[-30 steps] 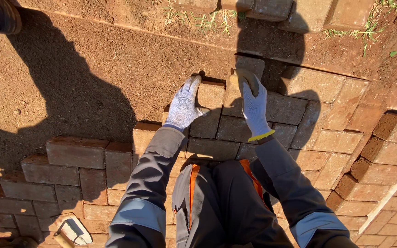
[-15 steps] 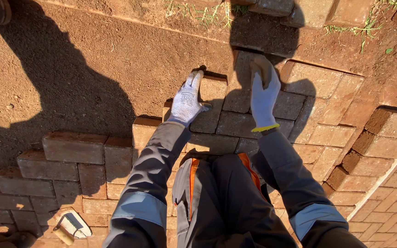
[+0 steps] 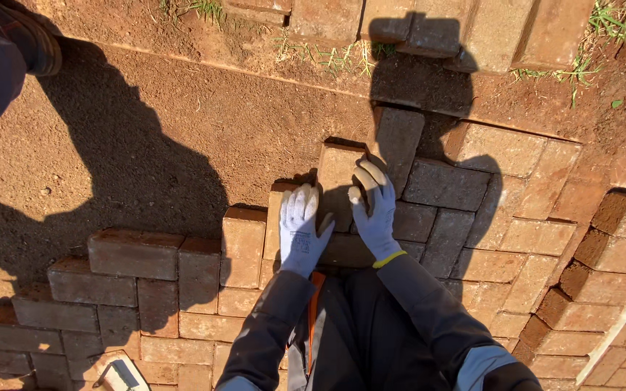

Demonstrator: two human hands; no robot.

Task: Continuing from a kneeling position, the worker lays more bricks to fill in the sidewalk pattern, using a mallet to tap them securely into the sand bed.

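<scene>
While flat and unclenched on the paving brick point(image 3: 340, 174), both gloved hands, left point(image 3: 300, 229) and right point(image 3: 375, 208).

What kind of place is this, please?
Probably an outdoor paving site. Rectangular reddish-brown paving bricks lie interlocked on levelled reddish-brown soil, with grass tufts along the far edge. Both white-gloved hands, left hand and right hand, rest on the bricks.

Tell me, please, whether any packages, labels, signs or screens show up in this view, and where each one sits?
No packages, signs or screens in view.
Small printed mark: on the back of the white glove on the left hand, dark, too small to make out.
Yellow band: at the cuff of the glove on the right hand, a plain strip with no print visible.
</scene>
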